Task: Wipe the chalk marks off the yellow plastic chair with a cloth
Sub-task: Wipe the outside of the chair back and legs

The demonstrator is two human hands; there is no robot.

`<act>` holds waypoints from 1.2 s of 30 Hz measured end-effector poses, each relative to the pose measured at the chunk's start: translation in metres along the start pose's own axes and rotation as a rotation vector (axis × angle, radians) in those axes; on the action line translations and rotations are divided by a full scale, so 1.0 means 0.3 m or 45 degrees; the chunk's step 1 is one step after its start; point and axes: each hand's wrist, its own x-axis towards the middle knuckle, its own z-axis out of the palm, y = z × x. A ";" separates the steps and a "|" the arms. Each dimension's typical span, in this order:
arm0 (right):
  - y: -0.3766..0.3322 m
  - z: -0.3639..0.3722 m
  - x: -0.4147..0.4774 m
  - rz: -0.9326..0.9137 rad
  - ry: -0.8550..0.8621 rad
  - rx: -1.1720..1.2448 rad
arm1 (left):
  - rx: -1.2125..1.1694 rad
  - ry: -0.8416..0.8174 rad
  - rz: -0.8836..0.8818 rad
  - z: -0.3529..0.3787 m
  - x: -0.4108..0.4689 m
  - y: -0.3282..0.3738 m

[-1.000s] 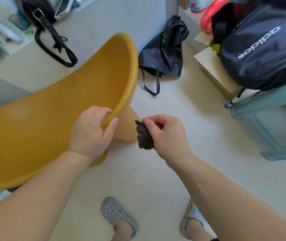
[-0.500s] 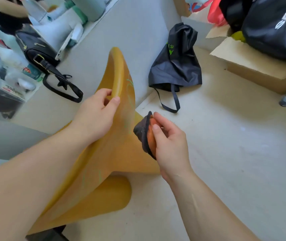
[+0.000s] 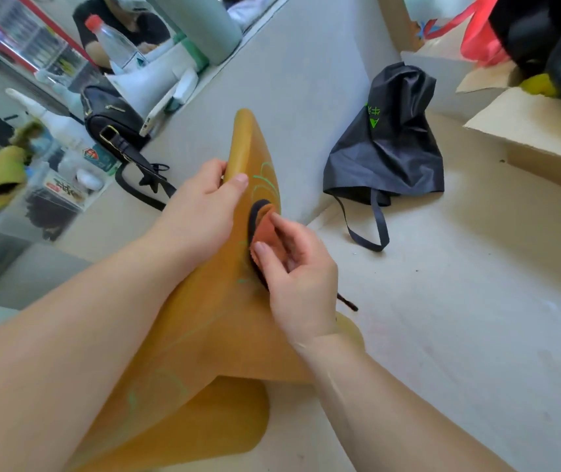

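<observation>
1. Head view: the yellow chair [image 3: 228, 338] stands tilted. The left hand [image 3: 201, 212] grips its rim, thumb curled over the edge. The right hand [image 3: 301, 277] pinches the cloth [image 3: 265, 226] and presses it against the shell, just below the green chalk marks [image 3: 265, 177].
2. Risk: a hard push could slide the tilted chair out of that one-handed hold. The bunched cloth may also smear the chalk rather than lift it.
3. Hidden: the cloth's contact face and the left fingers behind the rim. Fainter marks lower down are hard to trace.
</observation>
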 end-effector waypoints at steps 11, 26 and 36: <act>0.085 0.014 0.030 -0.126 0.121 -0.428 | 0.090 -0.006 0.016 0.005 0.001 0.028; 0.089 0.054 0.366 0.215 -0.487 -0.093 | 0.186 -0.044 0.071 0.009 -0.001 0.056; 0.103 0.011 0.118 0.193 -0.606 -0.127 | 0.060 -0.080 0.061 -0.002 0.000 0.044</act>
